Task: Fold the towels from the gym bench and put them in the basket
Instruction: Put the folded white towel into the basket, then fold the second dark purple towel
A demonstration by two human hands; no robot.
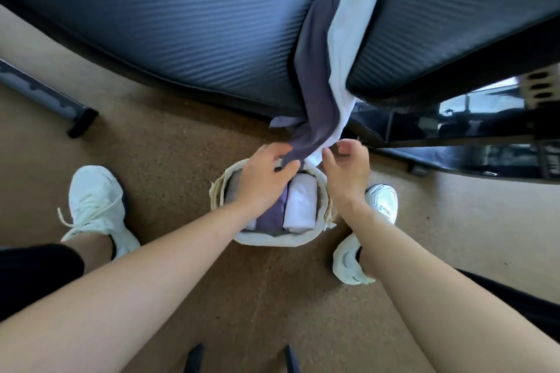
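Note:
A dark purple towel and a white towel hang down through the gap between the two black pads of the gym bench. My left hand pinches the purple towel's lower end between thumb and fingers. My right hand is beside the white towel's lower tip, fingers curled and apart, holding nothing that I can see. Directly below sits a round woven basket with a pale liner. It holds folded towels, one white and one purple.
My two white sneakers stand on the brown cork-like floor either side of the basket. The bench's black metal frame runs at the right. A grey bar with a black end cap lies at the left.

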